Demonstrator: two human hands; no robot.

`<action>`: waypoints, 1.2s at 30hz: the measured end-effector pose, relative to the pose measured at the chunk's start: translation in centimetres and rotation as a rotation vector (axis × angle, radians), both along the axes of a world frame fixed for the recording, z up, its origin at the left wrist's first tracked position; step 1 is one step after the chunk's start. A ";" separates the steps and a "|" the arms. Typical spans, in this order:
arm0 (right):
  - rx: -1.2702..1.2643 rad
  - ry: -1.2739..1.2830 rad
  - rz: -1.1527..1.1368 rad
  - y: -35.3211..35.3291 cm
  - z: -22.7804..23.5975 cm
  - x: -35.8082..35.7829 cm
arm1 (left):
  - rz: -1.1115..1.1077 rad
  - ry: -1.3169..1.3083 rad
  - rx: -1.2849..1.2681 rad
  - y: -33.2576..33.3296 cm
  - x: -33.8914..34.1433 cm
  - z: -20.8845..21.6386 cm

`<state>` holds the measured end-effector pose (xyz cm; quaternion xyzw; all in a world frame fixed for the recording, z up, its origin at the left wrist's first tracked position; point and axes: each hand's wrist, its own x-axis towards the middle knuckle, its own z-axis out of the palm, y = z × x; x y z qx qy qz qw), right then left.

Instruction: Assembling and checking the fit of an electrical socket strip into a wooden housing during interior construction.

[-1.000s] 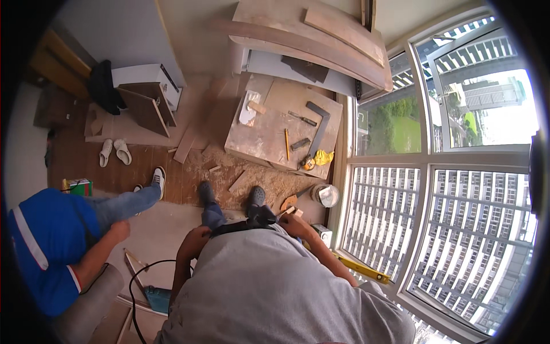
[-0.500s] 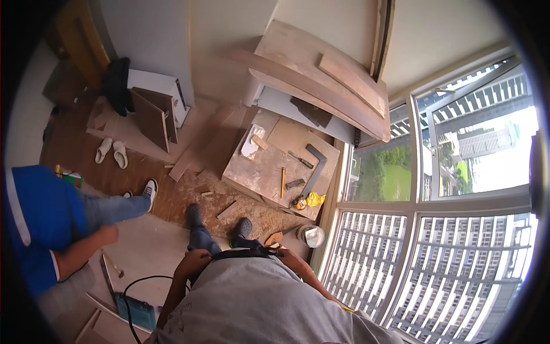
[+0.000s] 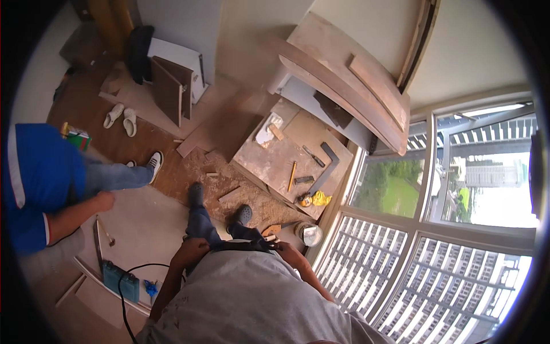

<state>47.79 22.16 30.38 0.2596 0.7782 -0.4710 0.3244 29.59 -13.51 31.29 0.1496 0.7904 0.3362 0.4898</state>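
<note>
Both my hands at waist height. Black strap (image 3: 238, 245) runs across the front of my grey shirt (image 3: 258, 292). Left hand (image 3: 195, 250) by the strap's left end, fingers bent inward; right hand (image 3: 285, 251) at its right end. Too small and dark there to be sure: cannot tell whether either pinches the strap or merely rests against it. Ahead, low wooden desk (image 3: 260, 163) with angled black square (image 3: 329, 162), yellow stick (image 3: 292, 175), tape measure (image 3: 304, 200). White bucket (image 3: 310, 234) beside it. Person in blue (image 3: 51, 172) off to my left.
</note>
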 end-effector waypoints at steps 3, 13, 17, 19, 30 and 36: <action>-0.028 -0.003 -0.031 -0.1 0.1 0.1 | 0.032 -0.027 0.007 -0.2 0.4 -0.5; -0.125 -0.031 -0.082 -1.9 -2.1 -0.4 | 0.074 0.014 0.059 -2.6 -0.7 0.1; -0.092 0.060 -0.008 -2.0 -4.0 -1.3 | 0.097 0.006 -0.052 -3.4 -1.7 1.9; -0.151 0.133 0.005 -2.5 -3.6 -2.2 | 0.111 -0.005 -0.076 -3.7 -2.5 2.7; -0.138 -0.112 0.009 -5.5 -1.9 -6.6 | 0.163 0.011 -0.032 -7.6 -2.9 0.6; -0.199 -0.062 0.118 -7.0 -1.5 -6.7 | 0.145 -0.107 -0.123 -8.6 -4.8 2.6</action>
